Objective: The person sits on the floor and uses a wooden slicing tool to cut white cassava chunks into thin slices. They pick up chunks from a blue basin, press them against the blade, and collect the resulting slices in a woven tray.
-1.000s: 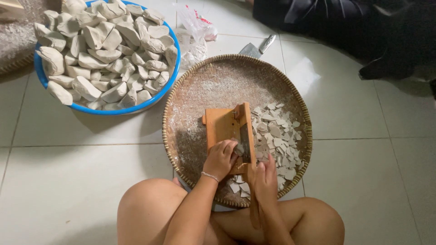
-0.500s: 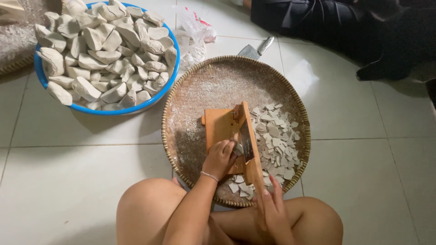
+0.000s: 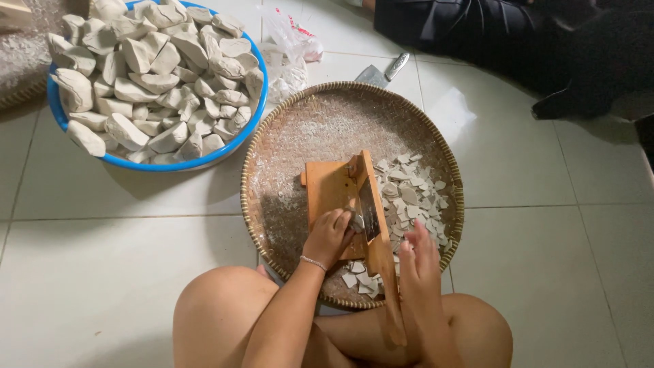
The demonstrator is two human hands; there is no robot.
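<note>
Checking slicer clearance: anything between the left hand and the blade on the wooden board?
Nothing visible. The left hand presses a pale chunk right against the blade on the wooden slicer board. The right hand is on the blade's far side, beside the slices.

Bare arms and legs, one bracelet

No sleeves are seen on either forearm; a thin beaded bracelet is worn at the wrist of the left hand; both knees are uncovered.
</note>
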